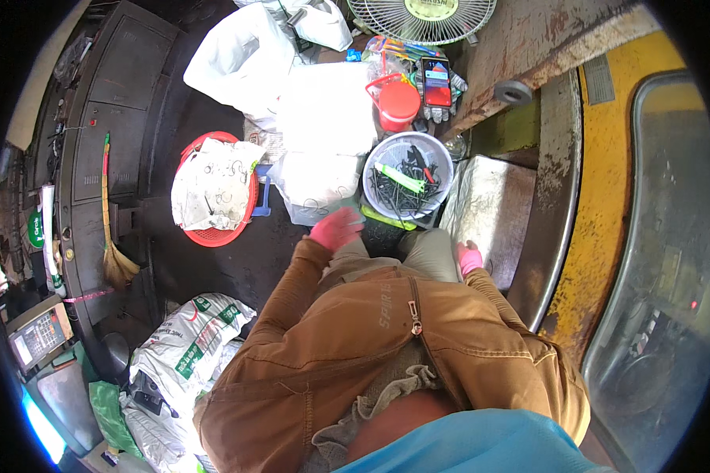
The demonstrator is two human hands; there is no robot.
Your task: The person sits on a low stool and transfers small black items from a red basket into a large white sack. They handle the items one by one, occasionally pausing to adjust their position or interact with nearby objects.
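My left hand (pixel 337 229), in a pink glove, is over my left thigh at the near edge of a white plastic-covered bundle (pixel 319 183). Its fingers reach to the right and look spread, though slightly blurred; nothing shows clearly in them. Beside my right thigh, my right hand (pixel 469 257), also pink-gloved, rests by a pale, worn box-like surface (pixel 489 209); its fingers are small and partly hidden. Ahead of my knees stands a white basin (pixel 373 151) of thin black pieces. A bright green strip (pixel 400 178) and red-and-black handled pliers (pixel 422 164) lie on them.
To the left, a red basket (pixel 215 236) carries a white sack. A red lidded container (pixel 398 105), a phone (pixel 436 82) and a fan (pixel 422 17) are farther ahead. A broom (pixel 118 264) leans at a dark cabinet (pixel 106 142); yellow machinery (pixel 592 236) flanks my right.
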